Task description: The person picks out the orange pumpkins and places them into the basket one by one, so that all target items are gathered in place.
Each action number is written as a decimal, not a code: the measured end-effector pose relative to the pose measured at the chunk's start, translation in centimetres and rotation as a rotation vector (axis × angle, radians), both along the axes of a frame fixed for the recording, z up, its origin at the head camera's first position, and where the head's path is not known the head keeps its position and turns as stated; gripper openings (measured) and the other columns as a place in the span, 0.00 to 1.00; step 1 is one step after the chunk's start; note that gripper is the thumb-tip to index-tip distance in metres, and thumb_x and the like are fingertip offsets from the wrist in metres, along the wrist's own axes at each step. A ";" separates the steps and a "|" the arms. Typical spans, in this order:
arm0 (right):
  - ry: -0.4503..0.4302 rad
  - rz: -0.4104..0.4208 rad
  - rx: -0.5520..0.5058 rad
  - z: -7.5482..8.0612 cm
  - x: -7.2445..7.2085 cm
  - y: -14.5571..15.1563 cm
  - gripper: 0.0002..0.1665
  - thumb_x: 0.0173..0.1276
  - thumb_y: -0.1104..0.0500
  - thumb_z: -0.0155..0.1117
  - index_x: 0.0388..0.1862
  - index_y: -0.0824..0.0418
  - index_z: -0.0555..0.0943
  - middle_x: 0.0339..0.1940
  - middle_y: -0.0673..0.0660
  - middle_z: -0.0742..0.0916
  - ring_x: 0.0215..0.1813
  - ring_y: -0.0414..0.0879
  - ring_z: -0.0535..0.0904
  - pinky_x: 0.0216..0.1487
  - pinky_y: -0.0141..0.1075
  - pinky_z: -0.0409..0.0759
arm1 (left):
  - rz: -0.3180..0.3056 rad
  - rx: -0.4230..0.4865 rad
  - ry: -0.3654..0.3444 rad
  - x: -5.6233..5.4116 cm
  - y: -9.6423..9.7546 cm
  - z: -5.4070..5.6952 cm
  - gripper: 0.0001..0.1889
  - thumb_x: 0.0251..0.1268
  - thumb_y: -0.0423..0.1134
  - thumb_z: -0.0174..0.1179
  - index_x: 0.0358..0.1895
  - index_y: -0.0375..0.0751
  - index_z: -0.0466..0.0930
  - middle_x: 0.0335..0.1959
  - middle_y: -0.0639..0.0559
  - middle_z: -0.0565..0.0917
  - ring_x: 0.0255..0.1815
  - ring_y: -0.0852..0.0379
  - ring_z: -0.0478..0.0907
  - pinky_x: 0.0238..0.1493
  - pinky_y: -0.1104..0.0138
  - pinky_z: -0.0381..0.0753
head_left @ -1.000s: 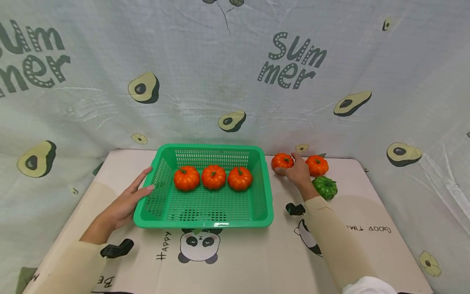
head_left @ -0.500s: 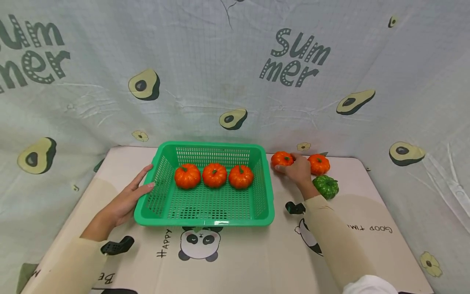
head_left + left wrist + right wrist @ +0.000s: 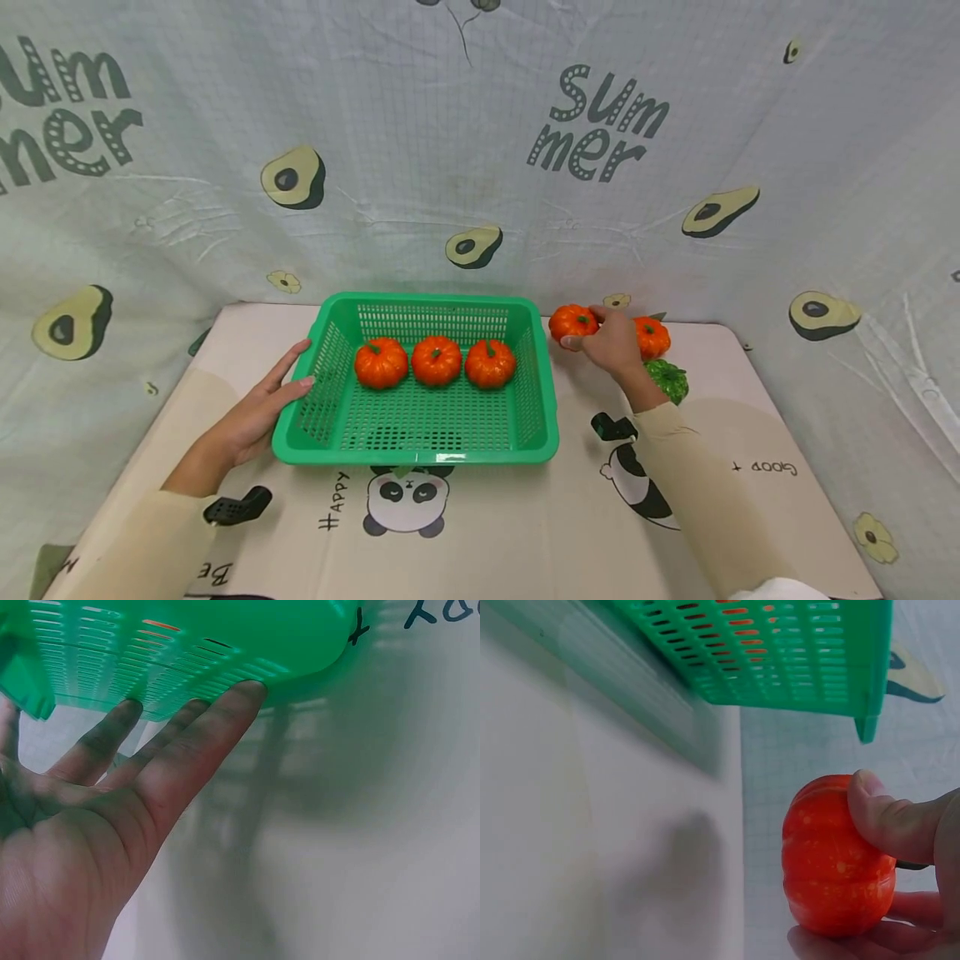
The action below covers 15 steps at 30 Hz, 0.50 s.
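Observation:
A green slotted plastic basket [image 3: 416, 457] stands on the table with three small orange pumpkins, one of them the middle pumpkin [image 3: 436, 362], in a row inside. My left hand [image 3: 251, 421] touches the basket's left side with fairly straight fingers; the left wrist view shows its fingertips [image 3: 251, 691] against the slotted wall. Just right of the basket, my right hand [image 3: 617, 342] grips another orange pumpkin [image 3: 832, 862] between thumb and fingers. In the right wrist view this pumpkin is above the tabletop, apart from the basket.
Behind my right hand lie one more orange pumpkin [image 3: 652, 337] and a green pumpkin [image 3: 670, 381], partly covered by the hand and wrist. A printed cloth [image 3: 390, 167] hangs along the table's back edge. The light tabletop [image 3: 510, 533] carries panda drawings and lettering.
My right hand has raised its pumpkin off the table and shifted it slightly left toward the basket. The left hand and the basket have stayed in place.

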State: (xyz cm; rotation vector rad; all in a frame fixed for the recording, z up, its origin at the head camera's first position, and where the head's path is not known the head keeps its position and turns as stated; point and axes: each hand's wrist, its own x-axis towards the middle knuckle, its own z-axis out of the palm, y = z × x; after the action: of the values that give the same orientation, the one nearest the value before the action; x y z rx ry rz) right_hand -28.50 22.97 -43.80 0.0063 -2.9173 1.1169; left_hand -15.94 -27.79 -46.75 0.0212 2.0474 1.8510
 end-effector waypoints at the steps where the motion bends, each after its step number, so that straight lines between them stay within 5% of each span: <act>1: 0.007 0.007 -0.001 0.1 0.1 0.1 0.48 0.63 0.53 0.78 0.76 0.72 0.69 0.73 0.71 0.78 0.71 0.66 0.74 0.72 0.60 0.73 | -0.003 0.004 0.000 0.0 0.0 0.0 0.39 0.86 0.50 0.46 0.84 0.76 0.30 0.84 0.30 0.42 0.60 0.65 0.75 0.55 0.69 0.83; 15: 0.030 0.081 -0.029 1.8 1.1 0.6 0.46 0.61 0.56 0.80 0.75 0.69 0.72 0.71 0.70 0.80 0.67 0.66 0.77 0.68 0.59 0.75 | -0.010 0.004 -0.005 -0.1 0.0 0.1 0.39 0.86 0.50 0.45 0.84 0.77 0.29 0.85 0.30 0.39 0.60 0.66 0.75 0.55 0.69 0.84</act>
State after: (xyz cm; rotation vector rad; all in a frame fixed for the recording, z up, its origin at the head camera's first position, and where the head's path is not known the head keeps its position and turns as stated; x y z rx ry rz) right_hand -27.38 23.57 -41.96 0.1406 -2.8983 1.1590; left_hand -16.00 -27.75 -46.62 0.0287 2.0366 1.8473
